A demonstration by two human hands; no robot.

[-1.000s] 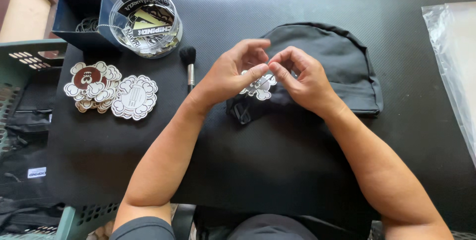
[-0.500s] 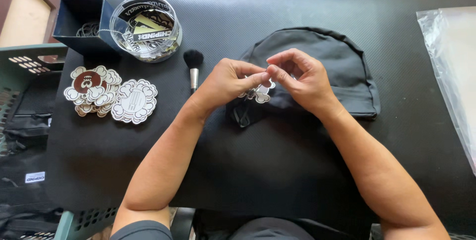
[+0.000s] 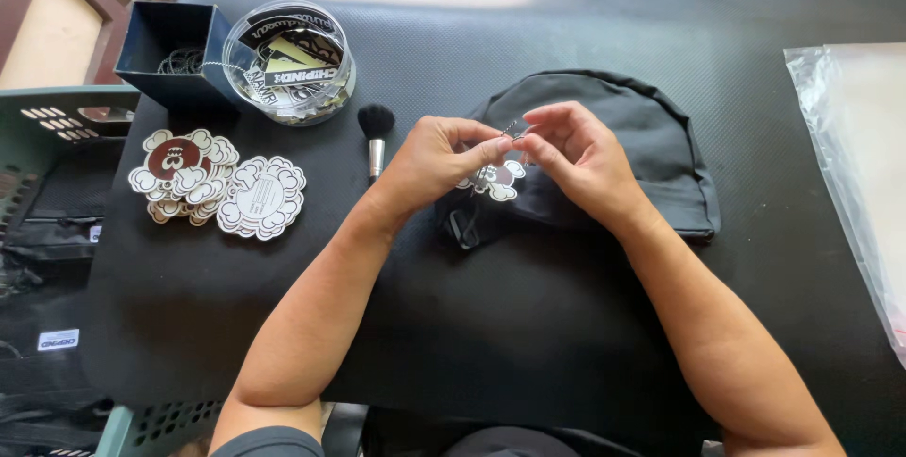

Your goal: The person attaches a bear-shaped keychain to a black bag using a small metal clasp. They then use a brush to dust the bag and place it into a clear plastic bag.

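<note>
A black backpack (image 3: 651,136) lies flat on the black table mat. Over its left part my left hand (image 3: 444,160) and my right hand (image 3: 576,150) meet fingertip to fingertip, pinching a thin silver ball chain (image 3: 511,128) between them. A white cloud-shaped tag (image 3: 497,180) hangs just below the fingers, partly hidden by my left hand. A black strap loop (image 3: 460,228) of the backpack pokes out under my left wrist.
Two piles of cloud-shaped tags (image 3: 219,185) lie at the left. A small black brush (image 3: 376,136) stands beside them. Behind are a clear round tub of stickers (image 3: 293,63) and a dark blue box (image 3: 170,51). A clear plastic bag (image 3: 854,165) lies at the right edge. A green crate (image 3: 57,165) sits off the table's left.
Both hands have stayed over the backpack, fingers working closer together. The chain now shows stretched between the fingertips, and the tag hangs lower under them.
</note>
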